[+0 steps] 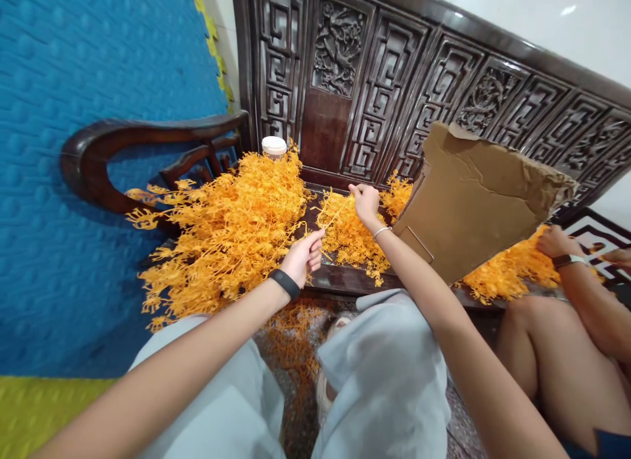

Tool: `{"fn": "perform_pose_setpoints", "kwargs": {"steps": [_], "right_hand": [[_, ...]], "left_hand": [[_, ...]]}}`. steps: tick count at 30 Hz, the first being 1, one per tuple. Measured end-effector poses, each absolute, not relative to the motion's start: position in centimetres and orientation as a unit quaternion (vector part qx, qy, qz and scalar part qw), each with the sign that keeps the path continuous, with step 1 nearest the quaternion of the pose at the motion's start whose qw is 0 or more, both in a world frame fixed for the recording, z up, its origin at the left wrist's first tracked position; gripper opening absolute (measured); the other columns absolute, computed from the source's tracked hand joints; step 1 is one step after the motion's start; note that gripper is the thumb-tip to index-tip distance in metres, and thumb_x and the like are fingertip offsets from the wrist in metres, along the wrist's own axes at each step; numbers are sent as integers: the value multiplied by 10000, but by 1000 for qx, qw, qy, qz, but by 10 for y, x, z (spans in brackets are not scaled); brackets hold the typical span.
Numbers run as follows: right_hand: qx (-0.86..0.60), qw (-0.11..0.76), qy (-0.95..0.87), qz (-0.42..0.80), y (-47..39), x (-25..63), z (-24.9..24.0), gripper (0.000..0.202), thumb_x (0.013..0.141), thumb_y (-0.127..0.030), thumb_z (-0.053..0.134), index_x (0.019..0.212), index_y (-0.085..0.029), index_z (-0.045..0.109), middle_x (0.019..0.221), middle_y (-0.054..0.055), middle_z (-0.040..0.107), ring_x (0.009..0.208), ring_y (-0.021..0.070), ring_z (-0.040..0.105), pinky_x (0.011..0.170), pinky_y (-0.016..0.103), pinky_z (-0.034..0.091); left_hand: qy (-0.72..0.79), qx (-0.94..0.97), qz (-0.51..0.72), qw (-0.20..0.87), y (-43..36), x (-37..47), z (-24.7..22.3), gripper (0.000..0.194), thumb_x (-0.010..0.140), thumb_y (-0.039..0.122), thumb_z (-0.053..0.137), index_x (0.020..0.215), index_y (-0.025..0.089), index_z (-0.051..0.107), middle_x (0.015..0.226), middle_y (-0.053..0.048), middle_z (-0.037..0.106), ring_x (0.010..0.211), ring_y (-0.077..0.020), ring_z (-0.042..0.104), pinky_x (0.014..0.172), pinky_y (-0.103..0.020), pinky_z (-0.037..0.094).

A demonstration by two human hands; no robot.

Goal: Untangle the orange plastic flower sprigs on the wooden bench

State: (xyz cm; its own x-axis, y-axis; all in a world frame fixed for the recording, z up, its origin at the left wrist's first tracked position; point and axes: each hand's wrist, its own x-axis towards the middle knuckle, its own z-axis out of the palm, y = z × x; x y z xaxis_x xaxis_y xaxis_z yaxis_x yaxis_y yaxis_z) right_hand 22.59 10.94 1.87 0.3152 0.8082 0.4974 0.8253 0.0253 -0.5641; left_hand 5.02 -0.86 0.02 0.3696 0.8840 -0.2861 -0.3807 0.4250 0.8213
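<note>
My left hand (304,255), with a dark band at the wrist, is closed on the end of a thin orange stem (335,219) in front of the bench. To its upper right, my right hand (365,202) is pinched above a small heap of orange pieces (348,232); what its fingertips hold is too small to make out. A large pile of orange branching plastic pieces (236,229) lies to the left of my left hand. A brown cardboard box (478,196) stands tilted to the right of my right hand.
A white-lidded cup (274,146) stands behind the large pile. Carved dark wood (330,127) forms the bench back, with a curved armrest (89,163) at left. Orange bits litter the floor (296,354). Another person's hand (555,242) is over more orange pieces (513,271) at right.
</note>
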Motion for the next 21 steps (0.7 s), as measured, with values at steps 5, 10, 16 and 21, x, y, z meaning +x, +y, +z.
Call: {"fn": "perform_pose_setpoints", "kwargs": {"steps": [5, 10, 16, 21], "right_hand": [[-721, 386, -575, -34, 114, 225, 16, 337, 828, -397, 459, 649, -155, 612, 638, 59, 592, 569, 128, 444, 577, 255, 248], [-712, 384, -585, -54, 123, 225, 19, 321, 836, -357, 449, 642, -154, 603, 654, 63, 598, 572, 124, 433, 584, 255, 244], [-718, 390, -573, -65, 130, 223, 20, 317, 843, -337, 437, 656, -148, 609, 688, 79, 616, 584, 125, 431, 578, 249, 243], [-710, 393, -581, -67, 136, 220, 18, 313, 843, -327, 436, 648, -147, 602, 708, 76, 614, 598, 123, 443, 593, 249, 256]], "left_hand": [[372, 319, 418, 765, -5, 58, -1, 427, 759, 337, 540, 462, 183, 275, 329, 95, 184, 289, -33, 189, 331, -177, 149], [361, 294, 434, 772, -1, 64, 5, 422, 783, 316, 507, 460, 183, 269, 314, 94, 170, 282, -34, 183, 330, -175, 147], [348, 274, 443, 780, 3, 71, 6, 427, 771, 314, 519, 458, 183, 261, 313, 98, 161, 282, -30, 175, 322, -169, 135], [349, 267, 446, 780, 5, 71, 7, 428, 787, 309, 504, 465, 184, 251, 308, 100, 159, 278, -28, 172, 321, -167, 134]]}}
